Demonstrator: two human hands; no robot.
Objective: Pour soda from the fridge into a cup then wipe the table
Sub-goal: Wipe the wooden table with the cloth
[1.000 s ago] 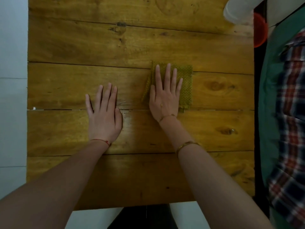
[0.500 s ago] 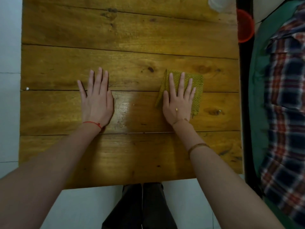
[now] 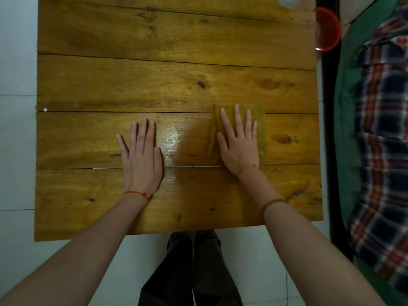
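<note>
My right hand (image 3: 239,146) lies flat, fingers spread, pressing a folded olive-green cloth (image 3: 261,131) onto the wooden plank table (image 3: 176,74), right of centre. The cloth shows around my fingers, with a fold along its left edge. My left hand (image 3: 142,157) rests flat on the bare wood to the left, fingers together, holding nothing. A wet, shiny patch (image 3: 172,140) sits between the two hands. The bottom of a translucent white cup (image 3: 289,2) is cut off by the frame at the table's far right corner.
A red plastic basket (image 3: 326,29) sits just off the table's far right edge. A plaid fabric (image 3: 386,129) on green bedding runs along the right side. My legs (image 3: 192,268) stand at the near edge, on pale floor tiles.
My right hand has slid the cloth to the right and toward me, onto the nearer plank. My left hand has also come about one plank closer to me.
</note>
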